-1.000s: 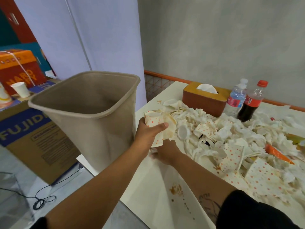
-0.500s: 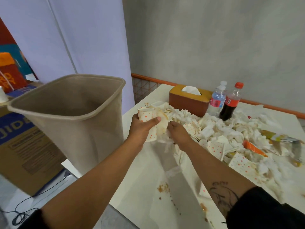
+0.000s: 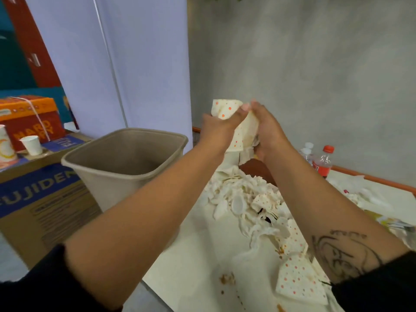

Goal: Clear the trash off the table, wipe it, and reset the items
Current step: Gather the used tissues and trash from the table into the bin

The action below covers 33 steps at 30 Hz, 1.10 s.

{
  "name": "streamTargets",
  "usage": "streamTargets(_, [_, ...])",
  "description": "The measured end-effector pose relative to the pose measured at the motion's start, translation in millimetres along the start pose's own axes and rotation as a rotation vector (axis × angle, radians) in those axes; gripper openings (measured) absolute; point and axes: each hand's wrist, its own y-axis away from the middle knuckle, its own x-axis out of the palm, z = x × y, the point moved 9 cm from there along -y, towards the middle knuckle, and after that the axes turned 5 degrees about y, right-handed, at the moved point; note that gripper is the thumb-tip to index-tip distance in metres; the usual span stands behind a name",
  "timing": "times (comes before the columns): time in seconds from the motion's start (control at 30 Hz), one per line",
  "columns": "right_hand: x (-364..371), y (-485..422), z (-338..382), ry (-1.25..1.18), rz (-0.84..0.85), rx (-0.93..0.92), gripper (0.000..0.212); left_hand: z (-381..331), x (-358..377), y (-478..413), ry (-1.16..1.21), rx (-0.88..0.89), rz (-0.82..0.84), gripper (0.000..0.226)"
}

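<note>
My left hand [image 3: 219,129] and my right hand [image 3: 269,131] together clutch a bundle of dotted paper napkins [image 3: 244,129], lifted well above the table. A beige trash bin [image 3: 126,167] stands to the left, beside the table's left edge, its mouth open. A heap of crumpled white tissues and dotted napkins [image 3: 247,199] lies on the white table [image 3: 198,255] under my forearms. Brown food stains [image 3: 227,279] mark the near tabletop.
A cola bottle [image 3: 324,161] and a water bottle [image 3: 306,152] stand at the back by the wall. A brown tissue box [image 3: 254,170] is partly hidden behind my right arm. Cardboard boxes [image 3: 42,199] with paper cups [image 3: 31,145] sit left of the bin.
Both hands have risen from the table with the napkin bundle, now held high in front of the wall. The view has tilted so the bin appears lower and farther left.
</note>
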Motion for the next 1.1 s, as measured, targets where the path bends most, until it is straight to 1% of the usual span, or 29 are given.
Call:
streamTargets(0.07, [14,-2,22,0.009,0.013,-0.071,0.030,-26,-5,-4,0.004,0.026,-0.026,0.073])
streamTargets(0.1, [25,-2,33,0.007,0.034,-0.089,0.029,-40,-12,-5,-0.013,0.042,-0.045,0.071])
streamTargets(0.2, [60,-2,49,0.039,0.073,-0.092,0.031,-69,-46,-13,-0.102,0.102,-0.115,0.077])
streamTargets(0.27, [87,-4,48,0.085,0.102,-0.083,0.032,-79,-71,-17,-0.128,0.126,-0.150,0.076])
streamTargets(0.37, [129,-6,35,0.128,0.161,-0.049,0.034,-83,-109,-22,-0.155,0.159,-0.179,0.072])
streamTargets(0.43, [152,-8,24,0.186,0.186,-0.037,0.038,-80,-132,-24,-0.185,0.164,-0.188,0.074])
streamTargets(0.5, [170,-11,7,0.237,0.193,0.000,0.044,-72,-154,-21,-0.237,0.135,-0.195,0.074])
streamTargets(0.6, [193,-11,-27,0.350,0.257,0.099,0.055,-53,-180,-19,-0.295,0.043,-0.166,0.071])
streamTargets(0.63, [198,-12,-38,0.404,0.281,0.131,0.058,-47,-187,-17,-0.326,0.005,-0.155,0.064])
streamTargets(0.67, [203,-13,-46,0.468,0.301,0.146,0.059,-41,-195,-17,-0.345,-0.027,-0.142,0.051])
streamTargets(0.73, [206,-13,-54,0.620,0.327,0.142,0.048,-30,-204,-15,-0.375,-0.087,-0.108,0.023])
streamTargets(0.77, [206,-14,-56,0.695,0.326,0.133,0.041,-23,-208,-15,-0.418,-0.119,-0.082,0.018])
streamTargets(0.8, [206,-18,-57,0.777,0.318,0.114,0.037,-18,-209,-16,-0.461,-0.149,-0.056,0.019])
streamTargets(0.87, [208,-20,-53,0.932,0.312,0.071,0.030,-17,-209,-15,-0.552,-0.172,-0.030,0.014])
streamTargets(0.93, [212,-20,-50,1.045,0.329,0.039,0.031,-18,-208,-18,-0.635,-0.171,-0.027,0.015])
streamTargets(0.97, [212,-20,-52,1.083,0.336,0.051,0.032,-17,-208,-20,-0.675,-0.174,-0.016,0.019])
streamTargets(1.0, [211,-19,-52,1.108,0.336,0.056,0.031,-17,-208,-22,-0.708,-0.169,-0.012,0.030])
streamTargets(1.03, [209,-18,-53,1.117,0.329,0.065,0.030,-16,-209,-22,-0.741,-0.174,-0.008,0.040])
streamTargets(1.1, [205,-19,-52,1.066,0.308,0.078,0.028,-14,-210,-25,-0.783,-0.180,-0.022,0.048])
